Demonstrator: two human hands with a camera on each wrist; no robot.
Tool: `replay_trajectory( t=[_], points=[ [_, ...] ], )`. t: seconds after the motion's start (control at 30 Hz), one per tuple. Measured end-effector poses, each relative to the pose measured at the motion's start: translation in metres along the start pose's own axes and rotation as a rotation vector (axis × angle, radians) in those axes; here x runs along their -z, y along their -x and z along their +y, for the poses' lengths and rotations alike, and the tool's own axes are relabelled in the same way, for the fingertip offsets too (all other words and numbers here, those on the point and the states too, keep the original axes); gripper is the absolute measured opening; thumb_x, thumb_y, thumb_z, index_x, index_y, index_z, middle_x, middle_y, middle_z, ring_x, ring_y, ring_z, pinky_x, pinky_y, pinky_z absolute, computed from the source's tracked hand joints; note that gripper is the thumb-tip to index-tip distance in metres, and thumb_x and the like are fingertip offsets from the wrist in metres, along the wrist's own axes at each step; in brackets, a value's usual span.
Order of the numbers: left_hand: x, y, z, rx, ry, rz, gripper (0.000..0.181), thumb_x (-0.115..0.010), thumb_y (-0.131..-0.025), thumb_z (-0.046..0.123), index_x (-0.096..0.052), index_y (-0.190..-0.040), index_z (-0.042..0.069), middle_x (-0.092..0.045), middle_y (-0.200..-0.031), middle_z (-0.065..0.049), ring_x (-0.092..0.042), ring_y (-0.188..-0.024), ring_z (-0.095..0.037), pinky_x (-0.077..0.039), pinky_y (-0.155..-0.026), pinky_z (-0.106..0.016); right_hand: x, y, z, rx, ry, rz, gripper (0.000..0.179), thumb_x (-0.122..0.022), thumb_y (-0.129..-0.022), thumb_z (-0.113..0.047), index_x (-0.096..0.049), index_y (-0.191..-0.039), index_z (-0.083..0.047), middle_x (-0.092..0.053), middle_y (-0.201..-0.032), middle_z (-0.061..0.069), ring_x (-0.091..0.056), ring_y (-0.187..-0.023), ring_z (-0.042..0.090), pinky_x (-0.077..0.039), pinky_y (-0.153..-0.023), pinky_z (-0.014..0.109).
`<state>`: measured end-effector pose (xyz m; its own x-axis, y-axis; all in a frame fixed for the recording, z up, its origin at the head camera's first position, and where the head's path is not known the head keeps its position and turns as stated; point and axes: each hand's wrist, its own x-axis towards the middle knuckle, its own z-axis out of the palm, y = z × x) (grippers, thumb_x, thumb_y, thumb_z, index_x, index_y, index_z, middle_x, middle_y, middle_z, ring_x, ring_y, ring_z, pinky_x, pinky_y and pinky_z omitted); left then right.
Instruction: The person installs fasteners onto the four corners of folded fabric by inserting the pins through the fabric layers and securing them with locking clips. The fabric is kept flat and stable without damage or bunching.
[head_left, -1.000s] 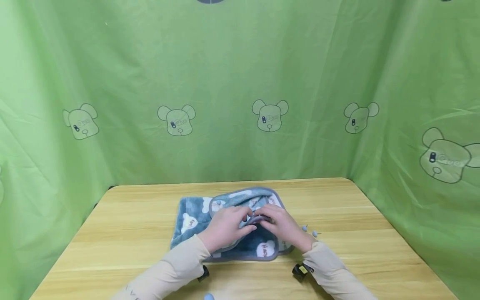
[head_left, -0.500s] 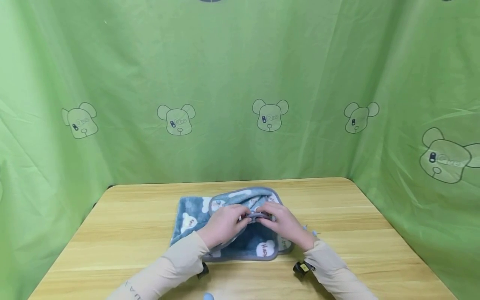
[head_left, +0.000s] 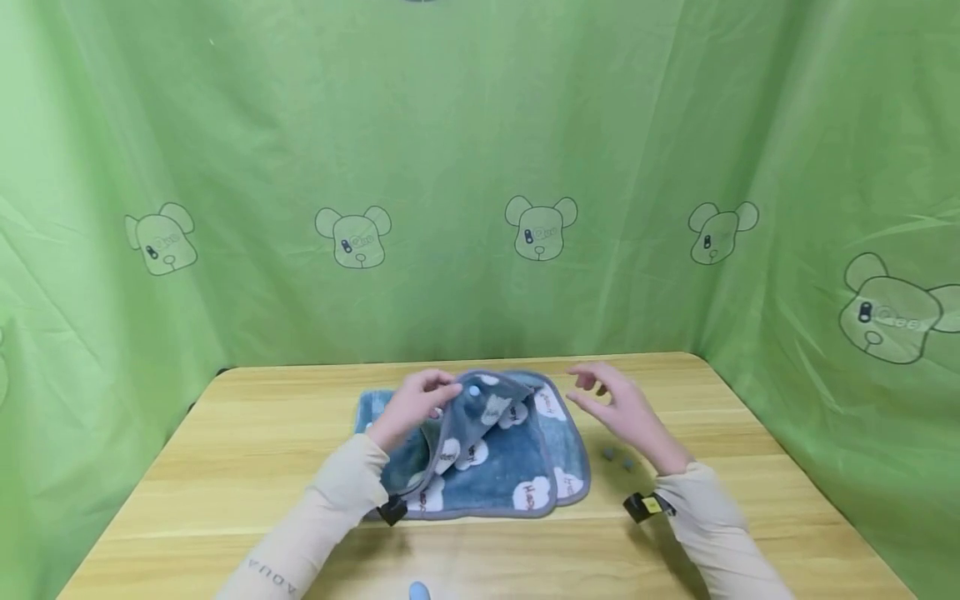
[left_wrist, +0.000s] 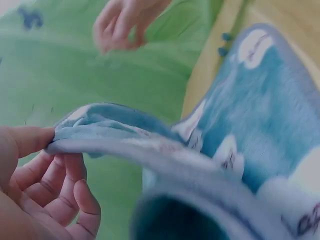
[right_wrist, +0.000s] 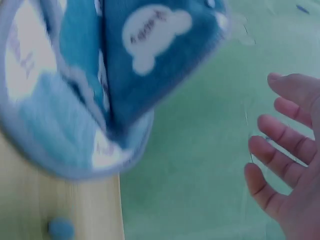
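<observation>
A blue fleece cloth (head_left: 498, 479) with white bear-shaped patches and grey edging lies partly folded on the table. Its near layer is lifted into a peak, where my left hand (head_left: 412, 408) pinches the edging. In the left wrist view, thumb and fingertips hold the grey edge (left_wrist: 107, 146). A small round blue knob (head_left: 474, 390) sits on the raised part, close to those fingertips. My right hand (head_left: 617, 407) is held up to the right of the cloth, apart from it. The right wrist view shows its fingers (right_wrist: 280, 137) spread and holding nothing.
Two small blue round-headed pieces (head_left: 609, 453) lie on the wooden table (head_left: 712, 500), right of the cloth. Another blue rounded thing (head_left: 418, 591) shows at the bottom edge. Green curtains (head_left: 450, 292) with bear-head drawings close off the back and sides.
Both hands were together at the cloth's edge. My right hand has let go and moved right and up; my left has moved left and away, lifting the pinched edge. The blue knob has come into view.
</observation>
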<state>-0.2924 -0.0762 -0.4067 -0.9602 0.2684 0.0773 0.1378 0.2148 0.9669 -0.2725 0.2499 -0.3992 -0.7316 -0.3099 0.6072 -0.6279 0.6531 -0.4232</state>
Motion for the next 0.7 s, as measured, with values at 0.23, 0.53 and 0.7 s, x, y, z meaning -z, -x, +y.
replay_trajectory(
  t=[0.23,0.53,0.7],
  points=[
    [0.027,-0.011,-0.035,0.184,0.236,0.074,0.025,-0.06,-0.095,0.015,-0.06,-0.113,-0.003,-0.059,-0.077,0.007,-0.056,-0.064,-0.006,-0.048,-0.062,-0.022,0.028,0.022,0.031,-0.138,0.055,-0.085,0.024,-0.071,-0.087,-0.011,-0.065,-0.109,-0.004,-0.064,-0.084,0.001,-0.053,-0.076,0.001,-0.048,-0.064,0.022],
    [0.037,-0.011,-0.066,0.272,0.222,0.078,0.023,-0.06,-0.094,0.007,-0.057,-0.113,-0.004,-0.06,-0.074,0.004,-0.058,-0.062,-0.007,-0.049,-0.058,-0.02,0.049,0.046,0.051,-0.287,0.113,-0.377,0.019,-0.069,-0.088,-0.017,-0.065,-0.098,-0.001,-0.06,-0.075,0.001,-0.051,-0.067,0.008,-0.044,-0.06,0.025],
    [0.034,-0.008,-0.061,0.238,0.144,0.11,0.032,-0.063,-0.092,0.01,-0.055,-0.12,-0.003,-0.058,-0.079,0.002,-0.055,-0.065,-0.008,-0.048,-0.058,-0.022,0.046,0.05,0.054,-0.364,0.109,-0.524,0.014,-0.07,-0.086,-0.019,-0.063,-0.088,-0.008,-0.059,-0.071,-0.001,-0.049,-0.064,0.01,-0.041,-0.056,0.025]
  ],
)
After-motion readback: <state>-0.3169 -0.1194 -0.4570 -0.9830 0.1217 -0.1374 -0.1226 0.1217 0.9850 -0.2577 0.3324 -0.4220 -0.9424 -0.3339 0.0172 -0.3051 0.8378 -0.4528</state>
